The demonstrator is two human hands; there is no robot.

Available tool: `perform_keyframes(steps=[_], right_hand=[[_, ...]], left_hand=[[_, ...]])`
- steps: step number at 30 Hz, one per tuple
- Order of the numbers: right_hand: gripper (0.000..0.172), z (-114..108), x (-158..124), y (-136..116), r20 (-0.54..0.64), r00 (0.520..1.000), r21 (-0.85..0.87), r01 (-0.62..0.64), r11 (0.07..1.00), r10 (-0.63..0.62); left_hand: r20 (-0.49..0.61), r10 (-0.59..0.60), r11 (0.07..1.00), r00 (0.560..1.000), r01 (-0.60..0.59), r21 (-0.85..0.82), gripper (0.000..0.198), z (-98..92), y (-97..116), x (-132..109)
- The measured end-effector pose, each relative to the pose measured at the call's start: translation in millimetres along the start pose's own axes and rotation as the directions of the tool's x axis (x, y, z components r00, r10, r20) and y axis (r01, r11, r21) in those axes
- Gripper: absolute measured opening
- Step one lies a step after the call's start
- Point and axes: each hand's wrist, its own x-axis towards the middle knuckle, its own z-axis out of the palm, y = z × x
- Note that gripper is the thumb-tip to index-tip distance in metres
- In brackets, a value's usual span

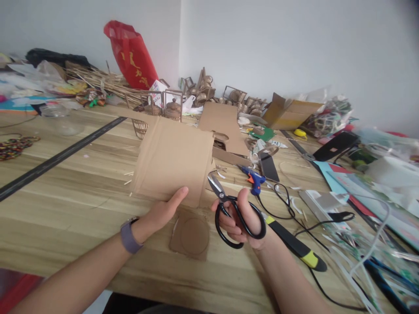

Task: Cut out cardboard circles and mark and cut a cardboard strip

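Note:
My left hand [163,212] grips the lower edge of a large brown cardboard sheet [172,161], holding it raised over the wooden table [81,192], thumb on top. A watch with a purple strap sits on that wrist. My right hand [240,218] holds black-handled scissors [229,209], fingers through the loops, blades pointing up-left toward the sheet's right edge. Under both hands lies a small cardboard piece [190,235] with a drawn circle.
A blue glue gun [253,178], a phone [269,167], a black-and-yellow tool [294,244] and cables lie to the right. Cardboard models, an open box [288,114] and a red bag [132,54] line the back wall. Coloured paper clutters the right side.

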Motion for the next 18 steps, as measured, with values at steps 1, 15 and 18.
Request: perform_keyframes(steps=[1,15,18], right_hand=[[0.083,0.9,0.1,0.5,-0.011,1.0,-0.004,0.002,1.0,-0.002],[0.086,13.2,-1.8,-2.6,-0.125,0.992,-0.056,0.008,0.998,-0.015],[0.086,15.0,-2.3,-3.2,-0.139,0.99,-0.067,0.005,0.998,-0.014]], left_hand=[[0.007,-0.02,1.0,1.0,0.02,-0.014,0.062,0.2,1.5,-0.5],[0.117,-0.018,0.998,0.993,0.025,-0.061,0.074,5.2,-1.6,-8.6],[0.105,0.151,0.989,0.983,-0.149,-0.026,0.068,5.5,0.9,-12.6]])
